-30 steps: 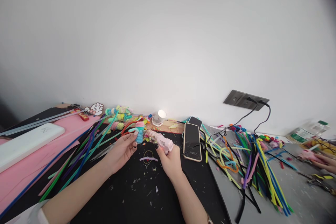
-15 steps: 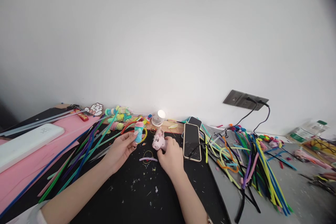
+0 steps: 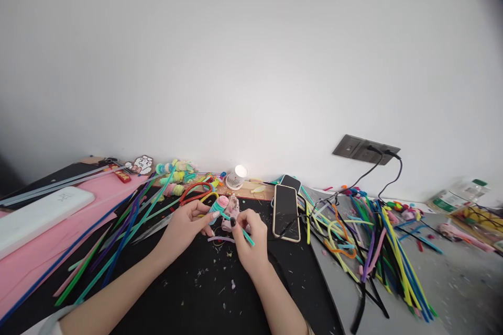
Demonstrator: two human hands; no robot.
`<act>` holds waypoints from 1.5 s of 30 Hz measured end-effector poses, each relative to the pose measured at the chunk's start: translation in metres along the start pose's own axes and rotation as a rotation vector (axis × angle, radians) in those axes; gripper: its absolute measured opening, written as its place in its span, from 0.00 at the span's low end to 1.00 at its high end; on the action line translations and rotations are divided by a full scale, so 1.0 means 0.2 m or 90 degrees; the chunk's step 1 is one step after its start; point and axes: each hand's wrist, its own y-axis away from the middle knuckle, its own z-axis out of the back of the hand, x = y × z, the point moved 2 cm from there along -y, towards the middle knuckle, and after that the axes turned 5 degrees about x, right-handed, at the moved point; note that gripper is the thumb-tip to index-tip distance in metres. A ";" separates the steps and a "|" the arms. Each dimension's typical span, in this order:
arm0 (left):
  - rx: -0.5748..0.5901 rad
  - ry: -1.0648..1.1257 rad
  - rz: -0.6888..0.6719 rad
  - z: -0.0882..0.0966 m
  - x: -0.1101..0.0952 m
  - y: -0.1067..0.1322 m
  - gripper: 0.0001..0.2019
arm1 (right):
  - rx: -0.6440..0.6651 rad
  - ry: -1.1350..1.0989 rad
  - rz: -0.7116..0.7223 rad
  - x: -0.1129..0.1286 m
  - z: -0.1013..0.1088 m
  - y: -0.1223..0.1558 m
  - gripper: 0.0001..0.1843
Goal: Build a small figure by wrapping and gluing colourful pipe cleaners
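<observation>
My left hand (image 3: pixel 184 227) pinches a small coiled pipe-cleaner figure (image 3: pixel 217 205), teal with a pink top, over the black mat (image 3: pixel 188 293). A teal pipe-cleaner tail (image 3: pixel 240 230) runs from the figure down to the right, and my right hand (image 3: pixel 251 238) is closed on it. A pink glue gun (image 3: pixel 231 214) stands on the mat just behind my fingers, free of both hands. A short lilac pipe-cleaner piece (image 3: pixel 220 239) lies on the mat between my hands.
Two phones (image 3: pixel 286 204) lie right of my hands. A big heap of coloured pipe cleaners (image 3: pixel 377 246) covers the grey table at right. Long pipe cleaners (image 3: pixel 129 225), a pink sheet (image 3: pixel 58 230) and a white case (image 3: pixel 35 214) sit left. Cables run to a wall socket (image 3: pixel 365 149).
My right hand has set the pink glue gun down on the mat and taken hold of the teal tail. My left hand has tilted the figure toward the right.
</observation>
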 end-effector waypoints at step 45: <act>0.230 0.399 0.145 -0.02 0.06 0.02 0.09 | -0.022 -0.275 -0.219 -0.06 -0.05 -0.05 0.15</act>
